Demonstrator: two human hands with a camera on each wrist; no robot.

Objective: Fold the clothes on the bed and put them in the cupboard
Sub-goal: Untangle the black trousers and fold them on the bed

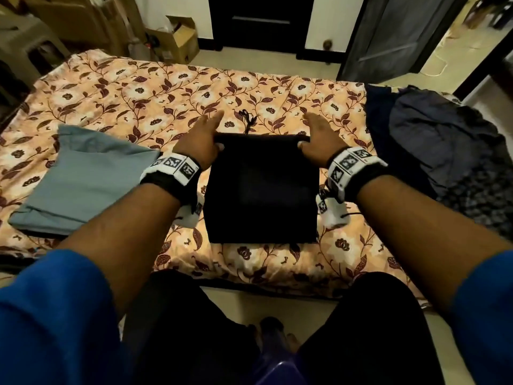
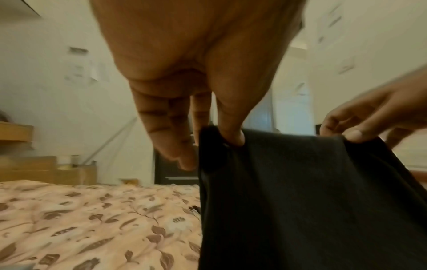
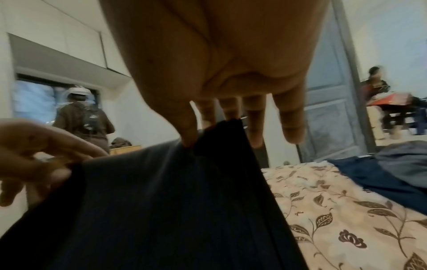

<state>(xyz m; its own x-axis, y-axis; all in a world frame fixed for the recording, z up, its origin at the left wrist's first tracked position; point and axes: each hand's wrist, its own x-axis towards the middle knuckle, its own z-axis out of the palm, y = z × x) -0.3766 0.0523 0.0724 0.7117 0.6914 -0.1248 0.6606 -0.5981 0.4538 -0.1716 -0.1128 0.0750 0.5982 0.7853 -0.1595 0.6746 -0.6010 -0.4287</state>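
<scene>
A black garment (image 1: 262,190) lies folded into a rectangle in the middle of the bed (image 1: 166,87), its drawstring (image 1: 248,119) trailing past the far edge. My left hand (image 1: 204,140) pinches the far left corner between thumb and fingers; in the left wrist view the thumb presses into the black cloth (image 2: 300,201). My right hand (image 1: 316,137) pinches the far right corner, and in the right wrist view the cloth (image 3: 173,201) hangs lifted from that pinch. The far edge is raised off the bedsheet.
A folded grey-blue garment (image 1: 83,176) lies on the bed to the left. A heap of dark unfolded clothes (image 1: 433,151) covers the right side. Cardboard boxes (image 1: 177,37) and a grey door (image 1: 388,31) stand beyond the bed. Another person (image 3: 375,85) sits past the doorway.
</scene>
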